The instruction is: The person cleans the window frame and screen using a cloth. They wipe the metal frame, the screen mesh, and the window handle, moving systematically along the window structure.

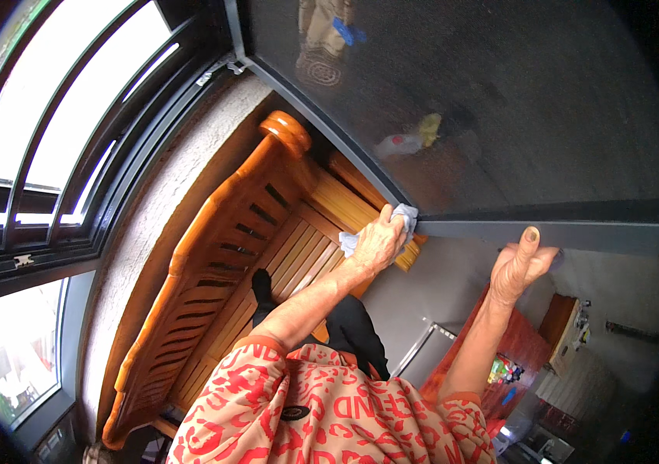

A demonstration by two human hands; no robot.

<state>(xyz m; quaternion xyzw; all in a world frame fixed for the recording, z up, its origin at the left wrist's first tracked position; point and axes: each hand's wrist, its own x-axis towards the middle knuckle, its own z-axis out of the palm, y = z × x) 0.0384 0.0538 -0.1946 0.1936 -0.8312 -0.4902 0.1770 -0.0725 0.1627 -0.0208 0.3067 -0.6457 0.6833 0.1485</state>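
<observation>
My left hand [376, 244] is closed round a crumpled light-grey cloth [403, 216]. It presses the cloth against the lower corner of a grey metal frame [453, 229]. Inside this frame is a large dark pane [515, 100], with faint reflections and light smudges on it. Farther right, my right hand [516, 269] grips the frame's lower bar, thumb up over the front. Its other fingers curl low at the bar and are partly hidden. A small bluish patch by those fingers is too unclear to name.
Below me is a slatted wooden bench [298, 255] with a carved backrest, my dark-clad leg on it. At left stands a barred window [59, 139] above a pale ledge [167, 170]. A reddish table [521, 344] with colourful items stands at lower right, near a wooden cabinet [565, 332].
</observation>
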